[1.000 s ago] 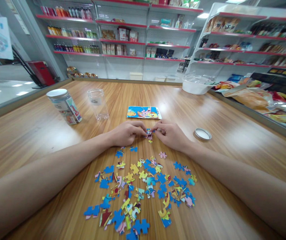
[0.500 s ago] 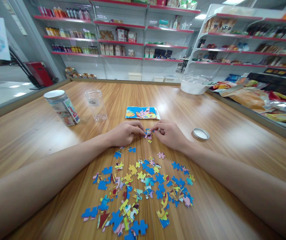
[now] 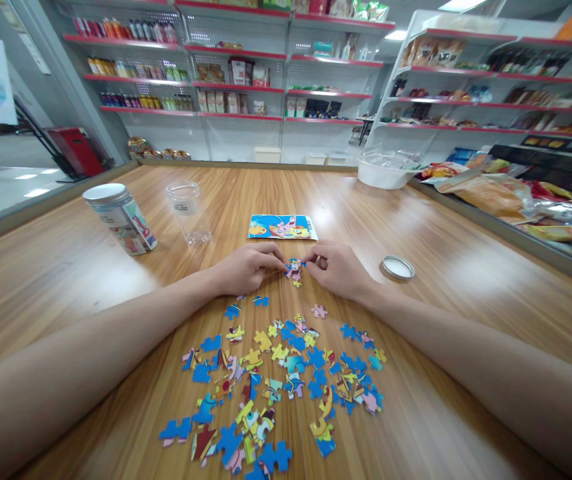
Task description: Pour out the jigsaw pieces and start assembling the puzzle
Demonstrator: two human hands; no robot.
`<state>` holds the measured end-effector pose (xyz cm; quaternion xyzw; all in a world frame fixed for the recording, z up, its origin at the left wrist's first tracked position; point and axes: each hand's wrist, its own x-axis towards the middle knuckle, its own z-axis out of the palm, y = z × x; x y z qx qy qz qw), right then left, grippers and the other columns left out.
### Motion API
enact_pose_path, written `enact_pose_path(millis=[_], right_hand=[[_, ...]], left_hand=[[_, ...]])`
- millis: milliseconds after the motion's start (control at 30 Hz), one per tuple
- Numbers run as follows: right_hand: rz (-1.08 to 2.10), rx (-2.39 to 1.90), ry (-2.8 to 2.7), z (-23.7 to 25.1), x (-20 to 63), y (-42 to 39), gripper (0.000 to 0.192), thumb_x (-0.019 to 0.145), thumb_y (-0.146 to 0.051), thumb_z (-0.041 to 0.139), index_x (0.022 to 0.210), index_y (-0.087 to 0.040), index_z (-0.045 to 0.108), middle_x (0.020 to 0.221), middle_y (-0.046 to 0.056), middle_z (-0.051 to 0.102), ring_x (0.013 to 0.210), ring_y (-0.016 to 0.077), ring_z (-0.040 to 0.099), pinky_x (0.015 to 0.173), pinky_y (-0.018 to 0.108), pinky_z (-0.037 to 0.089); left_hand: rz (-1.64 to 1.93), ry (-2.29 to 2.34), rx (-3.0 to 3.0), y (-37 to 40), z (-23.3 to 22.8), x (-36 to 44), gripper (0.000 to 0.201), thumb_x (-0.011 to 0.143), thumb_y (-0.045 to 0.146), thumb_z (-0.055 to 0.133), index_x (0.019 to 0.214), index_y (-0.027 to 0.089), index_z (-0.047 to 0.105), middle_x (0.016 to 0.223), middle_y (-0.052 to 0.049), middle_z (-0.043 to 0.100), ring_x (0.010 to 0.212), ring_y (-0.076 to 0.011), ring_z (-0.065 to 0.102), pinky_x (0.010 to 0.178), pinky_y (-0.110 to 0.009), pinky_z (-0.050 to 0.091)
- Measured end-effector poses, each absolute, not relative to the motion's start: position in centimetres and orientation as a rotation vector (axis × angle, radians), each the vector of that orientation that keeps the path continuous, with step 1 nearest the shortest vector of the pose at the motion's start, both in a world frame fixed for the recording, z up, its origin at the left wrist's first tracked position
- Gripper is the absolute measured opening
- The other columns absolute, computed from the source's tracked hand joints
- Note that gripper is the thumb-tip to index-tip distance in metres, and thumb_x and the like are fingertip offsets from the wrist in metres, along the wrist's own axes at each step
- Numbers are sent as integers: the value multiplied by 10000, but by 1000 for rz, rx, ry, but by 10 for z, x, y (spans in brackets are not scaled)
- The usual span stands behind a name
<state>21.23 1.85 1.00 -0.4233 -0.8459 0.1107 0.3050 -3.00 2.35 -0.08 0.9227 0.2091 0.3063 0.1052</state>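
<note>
A small cluster of joined puzzle pieces [image 3: 295,270], pink, blue and yellow, lies on the wooden table between my two hands. My left hand [image 3: 253,267] has its thumb and forefinger closed at the cluster's left edge, on a blue piece. From the other side, my right hand [image 3: 339,268] pinches at the upper right edge, where a bit of blue shows at the fingertips. Just beyond lies a picture card [image 3: 282,227] with cartoon figures on blue. Many loose puzzle pieces [image 3: 296,363] are scattered nearer to me, some overlapping.
On the left stand a printed canister with a lid [image 3: 121,219] and a clear plastic jar [image 3: 189,213]. A round metal-rimmed lid [image 3: 397,267] lies right of my right hand. Farther back are a white basket [image 3: 386,172] and packaged snacks [image 3: 491,193], with stocked shelves [image 3: 239,85] behind the table.
The whole view has shifted slightly. Both hands stay at the joined pieces with almost the same finger pose, and the loose pieces lie as before.
</note>
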Motion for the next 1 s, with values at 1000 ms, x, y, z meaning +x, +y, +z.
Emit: enact_pose_path(millis=[1000], right_hand=[[332, -1116, -2238, 10, 213, 19, 154, 785, -88, 608, 785, -134, 754, 748, 35, 619, 612, 106, 516, 580, 238, 378]], left_hand=[[883, 617, 2702, 25, -2, -30, 544, 727, -79, 401, 1067, 182, 736, 1039, -77, 658, 975, -174, 628, 892, -366, 541]])
